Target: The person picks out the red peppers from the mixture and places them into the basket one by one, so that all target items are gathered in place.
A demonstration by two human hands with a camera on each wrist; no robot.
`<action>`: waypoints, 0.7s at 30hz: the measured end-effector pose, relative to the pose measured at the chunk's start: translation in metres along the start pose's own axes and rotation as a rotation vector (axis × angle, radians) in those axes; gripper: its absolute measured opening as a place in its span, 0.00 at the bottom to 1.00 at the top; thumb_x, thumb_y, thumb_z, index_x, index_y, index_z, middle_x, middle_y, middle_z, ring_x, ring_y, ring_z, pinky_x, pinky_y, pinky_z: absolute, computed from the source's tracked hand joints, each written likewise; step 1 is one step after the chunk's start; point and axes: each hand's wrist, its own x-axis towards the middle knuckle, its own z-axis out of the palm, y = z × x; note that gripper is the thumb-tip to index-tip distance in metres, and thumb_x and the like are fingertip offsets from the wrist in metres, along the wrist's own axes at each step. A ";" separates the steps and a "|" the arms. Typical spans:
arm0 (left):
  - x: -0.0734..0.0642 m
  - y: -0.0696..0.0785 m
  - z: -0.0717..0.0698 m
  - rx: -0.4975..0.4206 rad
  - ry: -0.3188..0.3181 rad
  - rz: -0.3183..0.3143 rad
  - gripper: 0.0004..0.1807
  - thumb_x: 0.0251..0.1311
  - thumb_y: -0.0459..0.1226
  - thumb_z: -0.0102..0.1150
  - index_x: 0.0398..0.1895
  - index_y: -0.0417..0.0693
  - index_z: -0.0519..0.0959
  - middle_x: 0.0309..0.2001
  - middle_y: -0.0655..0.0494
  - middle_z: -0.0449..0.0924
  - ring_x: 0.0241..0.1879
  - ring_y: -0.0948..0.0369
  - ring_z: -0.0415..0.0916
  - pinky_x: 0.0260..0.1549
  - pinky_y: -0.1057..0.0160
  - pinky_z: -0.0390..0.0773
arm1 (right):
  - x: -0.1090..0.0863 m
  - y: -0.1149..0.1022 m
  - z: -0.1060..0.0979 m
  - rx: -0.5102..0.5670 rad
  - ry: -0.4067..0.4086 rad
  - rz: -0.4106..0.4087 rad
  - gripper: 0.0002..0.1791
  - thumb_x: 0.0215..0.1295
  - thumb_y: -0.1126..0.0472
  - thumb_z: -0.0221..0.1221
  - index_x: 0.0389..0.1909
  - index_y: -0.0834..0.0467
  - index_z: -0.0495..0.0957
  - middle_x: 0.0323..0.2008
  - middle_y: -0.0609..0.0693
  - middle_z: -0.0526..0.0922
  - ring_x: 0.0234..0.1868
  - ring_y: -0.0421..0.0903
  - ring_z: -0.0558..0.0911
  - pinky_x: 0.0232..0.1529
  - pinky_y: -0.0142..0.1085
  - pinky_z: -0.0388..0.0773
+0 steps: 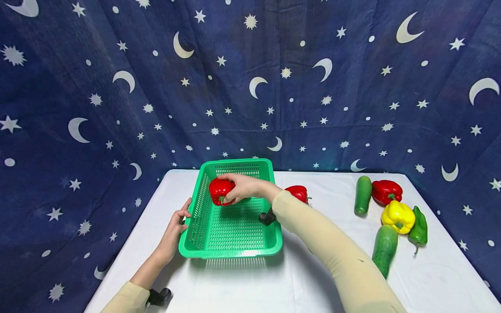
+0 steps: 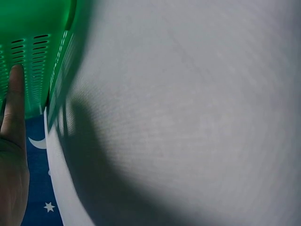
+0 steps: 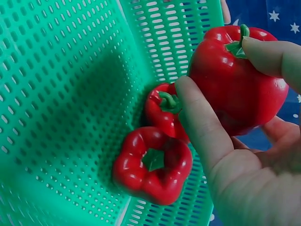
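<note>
My right hand (image 1: 242, 188) grips a red bell pepper (image 1: 220, 191) inside the upper left part of a green basket (image 1: 231, 253). In the right wrist view, the thumb lies by the green stem of that held bell pepper (image 3: 235, 80). Two more red bell peppers lie in the basket below it, one stem up (image 3: 162, 108) and one showing its lobed end (image 3: 153, 176); the head view hides them behind the hand. At the basket's left side, my left hand (image 1: 170, 237) touches the outside of the rim with extended fingers. A finger (image 2: 16, 89) lies against the slotted wall.
Another red bell pepper (image 1: 298, 192) lies right of the basket, partly behind my right forearm. Farther right on the white table are two cucumbers, one at the back (image 1: 363, 195), a red pepper (image 1: 386, 191), a yellow pepper (image 1: 398, 216) and a long green pepper (image 1: 419, 228).
</note>
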 end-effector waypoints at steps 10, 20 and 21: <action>-0.001 0.001 -0.001 -0.003 0.006 -0.008 0.16 0.61 0.25 0.33 0.52 0.34 0.58 0.83 0.49 0.43 0.80 0.46 0.33 0.63 0.73 0.52 | 0.007 0.001 0.010 -0.075 -0.039 0.069 0.47 0.55 0.66 0.73 0.76 0.51 0.63 0.61 0.53 0.71 0.58 0.54 0.74 0.51 0.50 0.81; 0.000 0.003 0.001 -0.018 0.004 0.000 0.15 0.61 0.25 0.33 0.52 0.32 0.58 0.82 0.45 0.42 0.80 0.45 0.34 0.62 0.73 0.52 | 0.019 0.007 0.018 -0.095 -0.090 0.140 0.46 0.55 0.66 0.73 0.75 0.54 0.63 0.63 0.55 0.69 0.62 0.55 0.70 0.52 0.50 0.81; 0.000 0.003 0.001 -0.014 0.003 0.000 0.15 0.61 0.25 0.33 0.51 0.32 0.58 0.82 0.44 0.42 0.80 0.44 0.33 0.62 0.73 0.52 | 0.020 0.008 0.018 -0.094 -0.094 0.144 0.46 0.55 0.66 0.73 0.75 0.54 0.64 0.64 0.55 0.68 0.62 0.55 0.69 0.52 0.50 0.81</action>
